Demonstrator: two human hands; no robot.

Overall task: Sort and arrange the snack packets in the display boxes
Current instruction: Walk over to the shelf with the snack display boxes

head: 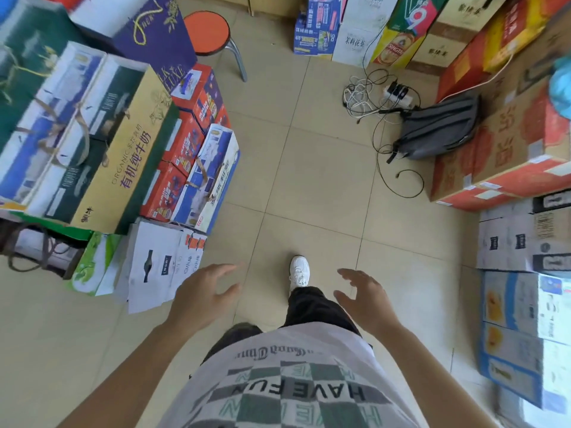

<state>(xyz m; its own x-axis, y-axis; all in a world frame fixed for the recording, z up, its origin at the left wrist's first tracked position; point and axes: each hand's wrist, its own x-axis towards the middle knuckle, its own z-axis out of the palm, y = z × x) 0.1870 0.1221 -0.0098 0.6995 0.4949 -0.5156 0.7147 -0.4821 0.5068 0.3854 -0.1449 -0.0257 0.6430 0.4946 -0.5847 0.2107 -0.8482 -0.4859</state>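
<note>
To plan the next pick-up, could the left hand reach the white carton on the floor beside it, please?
Probably yes, with a stoop: the left hand is open and empty, and nothing stands between it and the white carton.

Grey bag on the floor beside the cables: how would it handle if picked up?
The grey bag looks soft: it slumps against the cartons, so it would likely sag when lifted. Its fabric seems easy to grip. Loose cables lie beside it, so it may snag or drag them.

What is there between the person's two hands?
In the head view, a white shoe and dark trouser leg over bare floor tiles show between the left hand and right hand.
</note>
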